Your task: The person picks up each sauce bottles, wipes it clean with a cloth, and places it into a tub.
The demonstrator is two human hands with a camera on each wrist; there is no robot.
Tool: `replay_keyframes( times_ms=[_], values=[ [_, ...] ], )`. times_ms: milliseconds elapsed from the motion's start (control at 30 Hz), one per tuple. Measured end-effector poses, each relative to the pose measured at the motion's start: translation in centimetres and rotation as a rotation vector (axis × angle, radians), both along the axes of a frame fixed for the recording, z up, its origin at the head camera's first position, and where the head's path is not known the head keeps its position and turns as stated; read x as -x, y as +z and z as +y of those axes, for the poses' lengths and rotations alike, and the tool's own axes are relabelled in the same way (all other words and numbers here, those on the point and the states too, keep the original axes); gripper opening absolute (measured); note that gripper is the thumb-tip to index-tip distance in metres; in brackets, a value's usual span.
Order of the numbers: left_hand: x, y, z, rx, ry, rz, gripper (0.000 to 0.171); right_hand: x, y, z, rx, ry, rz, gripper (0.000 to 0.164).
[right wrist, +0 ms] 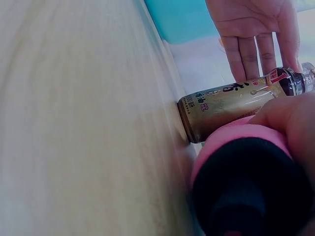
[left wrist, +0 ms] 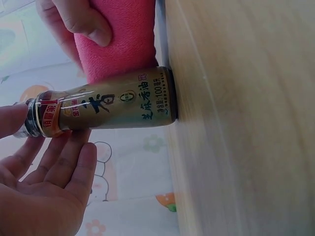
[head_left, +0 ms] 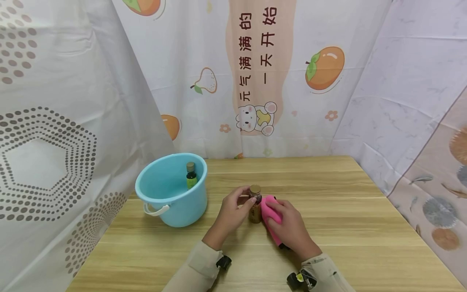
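A small sesame oil bottle with a gold-brown label and cap stands upright on the wooden table. My left hand pinches it near the neck, thumb on one side and fingers on the other. In the left wrist view the label of the bottle shows clearly. My right hand grips a pink, fuzzy cloth-covered thing with black ends, which is against the bottle's right side. A broad black round end of it fills the lower part of the right wrist view.
Left of my hands is a light blue bucket with a white handle. Inside it stands a dark bottle with a green-yellow label. The wooden table runs back to a patterned curtain, with more curtains at both sides.
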State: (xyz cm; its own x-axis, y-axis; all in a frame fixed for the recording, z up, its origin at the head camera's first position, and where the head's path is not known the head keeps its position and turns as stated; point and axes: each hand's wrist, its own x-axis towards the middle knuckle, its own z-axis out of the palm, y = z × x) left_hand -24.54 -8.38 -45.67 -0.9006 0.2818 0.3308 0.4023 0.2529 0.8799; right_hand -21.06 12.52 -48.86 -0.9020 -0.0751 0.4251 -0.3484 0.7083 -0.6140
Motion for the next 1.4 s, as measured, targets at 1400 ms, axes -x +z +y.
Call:
replay_keyframes(
  times_ms=[1400],
  values=[
    [-0.14,0.08,0.1,0.066,-0.003,0.013,0.048,0.0,0.19,0.07,0.063,0.018,0.143,0.049]
  ],
)
